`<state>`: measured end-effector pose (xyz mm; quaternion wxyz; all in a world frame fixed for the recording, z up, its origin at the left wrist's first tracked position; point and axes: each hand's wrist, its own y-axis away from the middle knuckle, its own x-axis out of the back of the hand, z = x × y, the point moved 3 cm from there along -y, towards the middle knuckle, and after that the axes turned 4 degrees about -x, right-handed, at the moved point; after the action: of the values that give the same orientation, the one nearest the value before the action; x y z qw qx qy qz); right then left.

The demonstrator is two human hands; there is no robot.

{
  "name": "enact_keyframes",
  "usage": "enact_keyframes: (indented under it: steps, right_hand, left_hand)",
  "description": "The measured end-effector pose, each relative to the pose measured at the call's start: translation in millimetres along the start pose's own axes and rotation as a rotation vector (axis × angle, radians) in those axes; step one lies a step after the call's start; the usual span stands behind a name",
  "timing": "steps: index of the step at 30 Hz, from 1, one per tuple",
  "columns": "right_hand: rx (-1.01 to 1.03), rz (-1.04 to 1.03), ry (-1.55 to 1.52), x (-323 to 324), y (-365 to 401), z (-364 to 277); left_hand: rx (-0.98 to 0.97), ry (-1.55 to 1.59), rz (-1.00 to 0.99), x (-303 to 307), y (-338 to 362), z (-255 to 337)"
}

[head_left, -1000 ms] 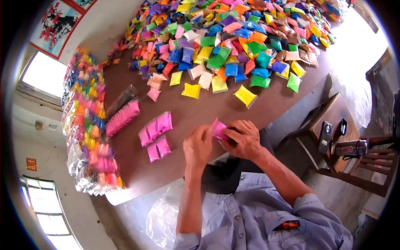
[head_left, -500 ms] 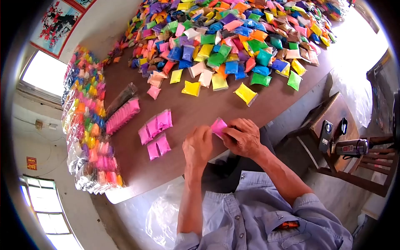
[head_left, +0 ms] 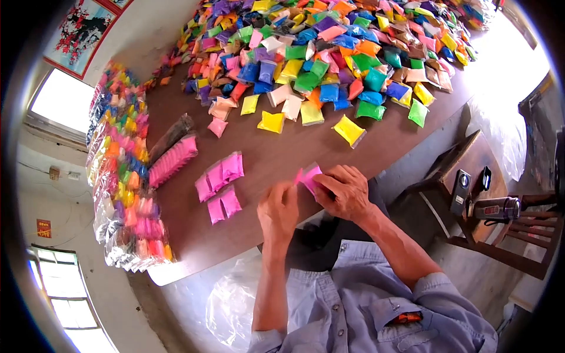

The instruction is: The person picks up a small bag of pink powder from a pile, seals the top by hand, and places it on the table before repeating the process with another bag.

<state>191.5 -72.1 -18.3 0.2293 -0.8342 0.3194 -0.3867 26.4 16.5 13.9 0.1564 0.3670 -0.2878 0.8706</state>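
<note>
My right hand (head_left: 343, 193) pinches a small clear packet of pink material (head_left: 310, 177) above the table's near edge. Close beside it, my left hand (head_left: 278, 212) is closed, and a narrow pink piece (head_left: 298, 176) shows at its fingertips. It looks like a second pink packet seen edge-on, though the fingers hide most of it. Left of my hands, several pink packets (head_left: 222, 172) lie in two short rows. Farther left is a long clear bag holding a row of pink packets (head_left: 173, 162).
A large heap of multicoloured packets (head_left: 318, 65) covers the back of the brown table (head_left: 265, 147). Bagged packets (head_left: 126, 176) are stacked along its left edge. At right, a small wooden table (head_left: 479, 153) carries a flask (head_left: 496, 207) and a dark device (head_left: 461, 187).
A narrow pink piece now shows at my left fingertips, beside the packet in my right hand. That packet shows more of its surface. Both hands stay in nearly the same place.
</note>
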Motion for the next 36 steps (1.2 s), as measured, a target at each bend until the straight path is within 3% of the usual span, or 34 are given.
enact_keyframes:
  steps: [2,11,14,31,35,36]
  right_hand:
    - [0.009,0.011,-0.003,-3,2,2]
    - [0.031,0.033,0.0,-6,-2,-1]
    - [0.007,0.028,0.005,-4,0,0]
    - [0.045,0.043,-0.011,-5,1,3]
    - [0.038,0.051,-0.016,-5,0,1]
    - [0.02,0.049,-0.004,-4,-2,1]
  left_hand:
    - [-0.019,0.141,0.021,-3,9,11]
    - [-0.035,-0.164,-0.051,-9,-6,-9]
    - [-0.009,-0.022,-0.028,-3,-3,1]
    - [-0.249,-0.134,-0.21,-11,-27,16]
    - [-0.195,-0.222,-0.244,-11,-39,1]
    - [-0.169,-0.134,-0.16,-9,-39,1]
